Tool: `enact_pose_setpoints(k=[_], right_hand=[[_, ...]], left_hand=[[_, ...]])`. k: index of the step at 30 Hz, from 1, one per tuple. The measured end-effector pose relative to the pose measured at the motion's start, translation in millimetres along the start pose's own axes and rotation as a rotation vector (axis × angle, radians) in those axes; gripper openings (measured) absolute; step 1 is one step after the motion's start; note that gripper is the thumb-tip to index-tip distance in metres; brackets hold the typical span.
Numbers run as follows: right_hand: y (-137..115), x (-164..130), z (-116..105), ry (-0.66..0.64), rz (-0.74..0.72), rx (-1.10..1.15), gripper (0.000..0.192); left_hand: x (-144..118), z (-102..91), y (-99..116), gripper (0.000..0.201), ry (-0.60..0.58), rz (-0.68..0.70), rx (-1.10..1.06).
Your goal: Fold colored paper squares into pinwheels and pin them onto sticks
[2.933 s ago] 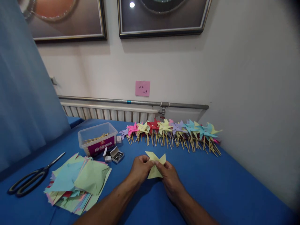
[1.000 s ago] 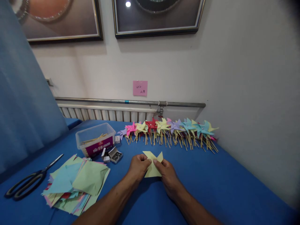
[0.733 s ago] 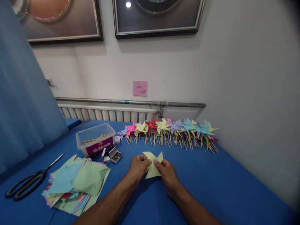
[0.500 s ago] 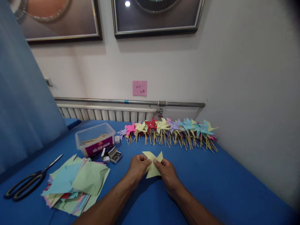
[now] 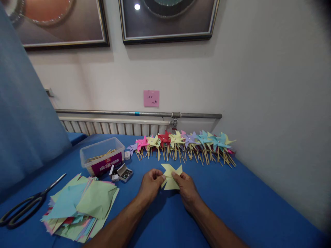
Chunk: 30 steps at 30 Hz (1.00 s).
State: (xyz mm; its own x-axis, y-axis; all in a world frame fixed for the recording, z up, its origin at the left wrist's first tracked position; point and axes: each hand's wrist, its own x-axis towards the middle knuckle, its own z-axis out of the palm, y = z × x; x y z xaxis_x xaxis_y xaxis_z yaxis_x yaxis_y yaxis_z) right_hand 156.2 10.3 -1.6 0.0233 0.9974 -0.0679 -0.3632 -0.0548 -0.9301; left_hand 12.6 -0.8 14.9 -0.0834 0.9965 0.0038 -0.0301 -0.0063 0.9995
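Observation:
A pale yellow paper pinwheel [image 5: 170, 184], with some of its points folded in, is held up above the blue table. My right hand [image 5: 188, 191] pinches it from the right, the thumb pressed near its middle. At its left edge, my left hand [image 5: 151, 184] is closed with the thumb and fingertips on the paper; the exact grip there is partly hidden. Beyond my hands lies a row of finished pinwheels [image 5: 177, 137] on sticks, in pink, yellow, red, purple and blue.
On the left lie a stack of coloured paper sheets [image 5: 95, 199] and black-handled scissors [image 5: 33, 203]. Behind them stand a plastic tub [image 5: 102, 156] holding wooden sticks and a small open box [image 5: 125, 173] of metal pins. A wall pipe [image 5: 152, 114] runs behind the table [image 5: 232, 213].
The pinwheel has shifted slightly right and up relative to my hands, and my left hand has loosened its thumb from the middle toward the left edge. The view has turned slightly right.

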Motion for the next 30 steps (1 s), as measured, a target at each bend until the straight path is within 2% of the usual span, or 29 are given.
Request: enact_pose_setpoints(k=[3, 5, 9, 12, 15, 17, 23, 30], right_hand=[[1.3, -4.0, 1.4, -0.029, -0.009, -0.008, 0.04], [2.5, -5.0, 1.4, -0.04, -0.004, -0.026, 0.041], [4.5, 0.1, -1.2, -0.008, 0.006, -0.051, 0.037], [3.2, 4.3, -3.6, 0.029, -0.001, -0.042, 0.035], [-0.4, 3.6, -3.9, 0.061, 0.026, -0.046, 0.034], [-2.6, 1.1, -2.7, 0.052, 0.048, -0.047, 0.034], [-6.3, -4.9, 2.1, -0.016, 0.009, -0.096, 0.037], [-8.5, -11.5, 6.2, -0.051, -0.011, -0.14, 0.033]], left_hand=[[-0.7, -0.8, 3.0, 0.025, -0.024, -0.082, -0.104], [-1.4, -2.2, 5.1, 0.023, -0.024, -0.087, -0.121], [-4.8, -5.9, 11.2, 0.013, 0.01, 0.127, 0.083], [-8.9, -7.9, 14.4, 0.025, -0.043, 0.331, 0.29], [-10.6, -8.4, 11.9, 0.036, -0.112, 0.448, 0.393], [-10.0, -8.7, 8.3, 0.036, -0.139, 0.453, 0.428], [-9.3, -10.6, 8.1, 0.016, -0.181, 0.399, 0.456], [-11.7, -10.5, 12.1, 0.014, -0.159, 0.443, 0.505]])
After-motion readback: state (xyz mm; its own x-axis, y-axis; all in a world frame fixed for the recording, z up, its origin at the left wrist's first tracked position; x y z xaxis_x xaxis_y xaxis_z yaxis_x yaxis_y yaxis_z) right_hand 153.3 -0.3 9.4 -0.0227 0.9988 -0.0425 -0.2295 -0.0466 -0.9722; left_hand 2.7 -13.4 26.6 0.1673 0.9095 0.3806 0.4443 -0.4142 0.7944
